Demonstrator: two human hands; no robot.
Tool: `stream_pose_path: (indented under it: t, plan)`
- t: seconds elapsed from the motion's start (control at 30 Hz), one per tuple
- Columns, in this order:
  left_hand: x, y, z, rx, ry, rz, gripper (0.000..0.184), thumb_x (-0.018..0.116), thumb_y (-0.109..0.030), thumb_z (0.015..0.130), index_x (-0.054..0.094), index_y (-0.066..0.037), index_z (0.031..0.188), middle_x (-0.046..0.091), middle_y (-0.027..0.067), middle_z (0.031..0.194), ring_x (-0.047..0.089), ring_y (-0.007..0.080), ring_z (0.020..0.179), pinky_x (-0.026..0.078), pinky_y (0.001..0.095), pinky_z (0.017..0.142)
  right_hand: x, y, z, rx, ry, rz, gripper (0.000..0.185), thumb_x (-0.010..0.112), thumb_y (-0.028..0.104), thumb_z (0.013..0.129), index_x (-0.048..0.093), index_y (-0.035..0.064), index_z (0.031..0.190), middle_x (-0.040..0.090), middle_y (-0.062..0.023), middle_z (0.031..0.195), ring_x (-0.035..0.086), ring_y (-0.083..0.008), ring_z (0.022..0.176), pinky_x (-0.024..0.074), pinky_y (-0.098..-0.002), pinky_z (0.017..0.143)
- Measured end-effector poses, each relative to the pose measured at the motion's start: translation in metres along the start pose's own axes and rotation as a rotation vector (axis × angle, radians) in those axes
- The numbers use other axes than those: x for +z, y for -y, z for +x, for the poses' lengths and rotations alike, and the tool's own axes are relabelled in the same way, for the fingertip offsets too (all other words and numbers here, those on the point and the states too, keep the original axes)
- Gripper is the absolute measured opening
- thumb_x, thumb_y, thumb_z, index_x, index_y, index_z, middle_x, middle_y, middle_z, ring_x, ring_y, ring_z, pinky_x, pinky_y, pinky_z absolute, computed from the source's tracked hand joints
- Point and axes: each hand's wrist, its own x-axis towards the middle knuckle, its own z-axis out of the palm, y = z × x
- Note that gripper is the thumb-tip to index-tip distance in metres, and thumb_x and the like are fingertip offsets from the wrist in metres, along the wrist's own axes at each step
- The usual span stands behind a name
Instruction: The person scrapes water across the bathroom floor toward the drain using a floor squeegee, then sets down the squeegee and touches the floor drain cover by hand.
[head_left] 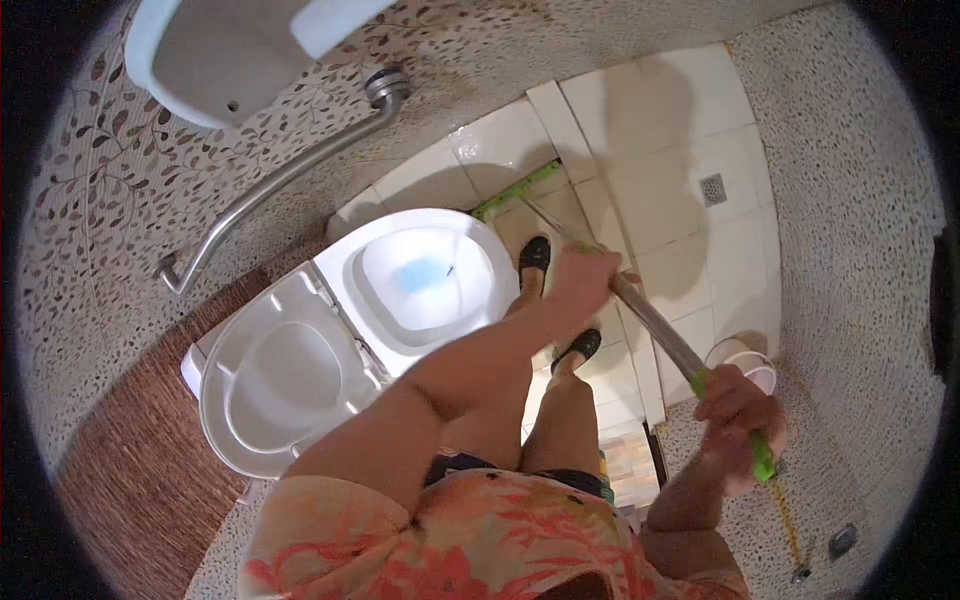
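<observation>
Both hands are on one long pole (655, 325). The left hand (588, 278) is clenched round it partway down, and the right hand (740, 415) is wrapped about its upper end, where a bit of green grip sticks out past the fingers. The pole slants down to a green head (517, 192) (squeegee or mop, I can't tell which) that looks to be resting on the floor (660, 215), just beyond the front of the toilet (490, 265) and near the floor's edge along the wall with the grab bar (290, 165).

The work seems under way rather than finished, judging by the head set down and both hands gripping. A sheen shows on the tiles by that wall edge, perhaps wet. Which tiles are done and which are left I cannot tell: no clear line parts them. A sill (600, 200) divides the floor; the head lies on the toilet's side of it, the drain (712, 190) on the other. The bucket (745, 362) stands by the far wall's edge, near the right hand.
</observation>
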Motion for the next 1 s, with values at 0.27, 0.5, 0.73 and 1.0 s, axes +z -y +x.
stream_pose_path:
  t: [0.27, 0.5, 0.73, 1.0]
  plan:
    - [-0.007, 0.066, 0.023, 0.001, -0.272, 0.340, 0.022, 0.058, -0.032, 0.080, 0.061, -0.010, 0.078, 0.062, 0.0150, 0.094, 0.061, 0.0327, 0.087, 0.048, 0.0417, 0.077, -0.007, -0.108, -0.052, -0.038, -0.066, -0.056, 0.019, 0.054, 0.003, 0.078, 0.040, 0.0053, 0.066, 0.049, -0.0083, 0.058, 0.048, -0.0211, 0.056, 0.0430, -0.0421, 0.065]
    - [0.208, 0.033, -0.083, -0.046, 0.156, 0.637, 0.032, 0.055, -0.039, 0.081, 0.064, -0.014, 0.098, 0.055, 0.0193, 0.119, 0.050, 0.0372, 0.114, 0.036, 0.0441, 0.098, -0.113, -0.084, -0.307, 0.128, -0.443, 0.075, 0.018, 0.049, 0.004, 0.080, 0.036, 0.0067, 0.067, 0.044, -0.0096, 0.057, 0.045, -0.0215, 0.059, 0.0396, -0.0424, 0.069]
    - [0.355, -0.039, -0.221, 0.048, 0.029, 0.523, 0.044, 0.055, -0.047, 0.079, 0.064, -0.010, 0.101, 0.053, 0.0225, 0.122, 0.042, 0.0491, 0.117, 0.026, 0.0498, 0.103, -0.194, -0.032, -0.479, 0.039, -0.436, 0.014, 0.017, 0.050, 0.009, 0.083, 0.037, 0.0070, 0.072, 0.048, -0.0112, 0.062, 0.047, -0.0221, 0.060, 0.0401, -0.0441, 0.074]
    - [0.384, -0.085, -0.295, 0.185, -0.041, 0.406, 0.029, 0.059, -0.035, 0.078, 0.062, -0.007, 0.083, 0.062, 0.0199, 0.098, 0.056, 0.0420, 0.099, 0.037, 0.0481, 0.095, -0.225, 0.026, -0.525, 0.092, -0.269, -0.040, 0.026, 0.060, 0.018, 0.083, 0.043, 0.0063, 0.069, 0.052, -0.0088, 0.066, 0.050, -0.0201, 0.063, 0.0431, -0.0408, 0.071]
